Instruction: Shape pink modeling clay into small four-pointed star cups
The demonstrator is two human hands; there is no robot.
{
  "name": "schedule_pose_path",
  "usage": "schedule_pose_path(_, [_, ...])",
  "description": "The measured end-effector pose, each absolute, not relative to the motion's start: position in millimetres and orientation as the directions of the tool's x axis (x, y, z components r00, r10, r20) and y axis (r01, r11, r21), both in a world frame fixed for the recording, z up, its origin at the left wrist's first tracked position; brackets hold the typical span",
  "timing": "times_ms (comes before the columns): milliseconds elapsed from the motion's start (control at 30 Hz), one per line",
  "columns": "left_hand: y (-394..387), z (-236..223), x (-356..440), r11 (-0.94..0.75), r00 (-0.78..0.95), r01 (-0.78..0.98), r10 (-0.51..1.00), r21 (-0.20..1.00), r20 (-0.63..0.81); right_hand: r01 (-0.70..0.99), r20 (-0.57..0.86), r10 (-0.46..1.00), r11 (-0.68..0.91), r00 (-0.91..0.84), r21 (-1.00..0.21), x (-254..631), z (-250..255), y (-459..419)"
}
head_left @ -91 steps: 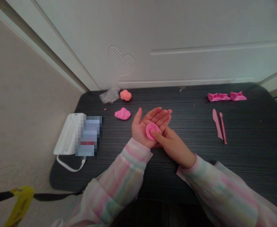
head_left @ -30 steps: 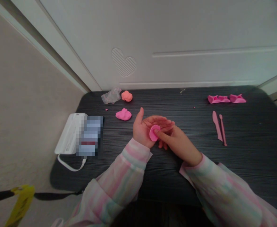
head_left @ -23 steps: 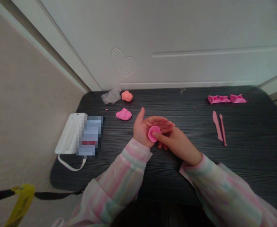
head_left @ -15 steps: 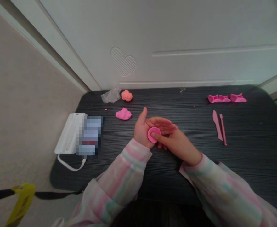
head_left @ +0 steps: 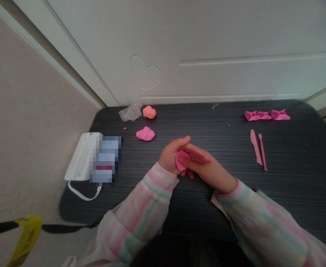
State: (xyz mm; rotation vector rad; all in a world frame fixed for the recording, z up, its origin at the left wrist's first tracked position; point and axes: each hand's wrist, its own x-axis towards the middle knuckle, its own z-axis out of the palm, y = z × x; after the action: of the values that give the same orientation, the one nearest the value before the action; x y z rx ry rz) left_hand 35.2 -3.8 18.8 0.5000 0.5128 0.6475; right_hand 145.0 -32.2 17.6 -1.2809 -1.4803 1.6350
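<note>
A flat, round disc of pink modelling clay (head_left: 182,165) rests in the palm of my left hand (head_left: 170,155). That hand is cupped, its thumb bent over towards its fingers, which reach out to the right. From the right, my right hand (head_left: 210,168) presses its thumb onto the face of the disc. The other right fingers wrap below and behind my left hand, partly hidden. Beyond the hands, to the left, lies a pink clay lump (head_left: 145,134). Behind it sits an orange clay lump (head_left: 149,112) next to a crumpled clear plastic wrapper (head_left: 131,112).
On the dark table (head_left: 207,211), a pink plastic knife (head_left: 255,146) and a thin pink modelling tool (head_left: 262,152) lie at right. Folded pink clay pieces (head_left: 265,115) stand behind them. A white power bank (head_left: 83,157) with a cable sits left, beside a blurred device (head_left: 106,159).
My left thumb has come down from upright and folded over towards the fingers. The clay disc has shifted slightly right and down, with my right thumb still on it.
</note>
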Motion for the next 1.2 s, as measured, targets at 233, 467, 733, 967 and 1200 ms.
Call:
schedule_pose_path(233, [-4.6,20.5,35.3,0.711,0.685,-0.425,0.657,0.560,-0.315,0.195,-0.275,0.903,-0.220,-0.329,-0.956,143.6,20.3,-33.5])
schedule_pose_path(467, [-4.1,18.4,37.1,0.672,0.638,-0.540,0.719,0.506,-0.274,0.197,-0.306,0.895,-0.252,-0.324,-0.947,144.2,17.8,-32.1])
schedule_pose_path(733, [-2.2,20.2,40.7,0.513,0.413,-0.707,0.858,0.488,-0.305,0.194,-0.283,0.936,-0.244,-0.211,-0.950,137.4,9.7,-31.3])
schedule_pose_path(967, [-2.1,20.0,43.3,0.479,0.367,-0.756,0.875,0.447,-0.317,0.125,-0.265,0.943,-0.243,-0.203,-0.962,137.3,8.9,-31.3])
schedule_pose_path(1200, [-2.7,20.3,51.6,0.438,0.295,-0.791,0.885,0.427,-0.360,0.108,-0.270,0.956,-0.259,-0.112,-0.960,134.4,2.3,-31.1])
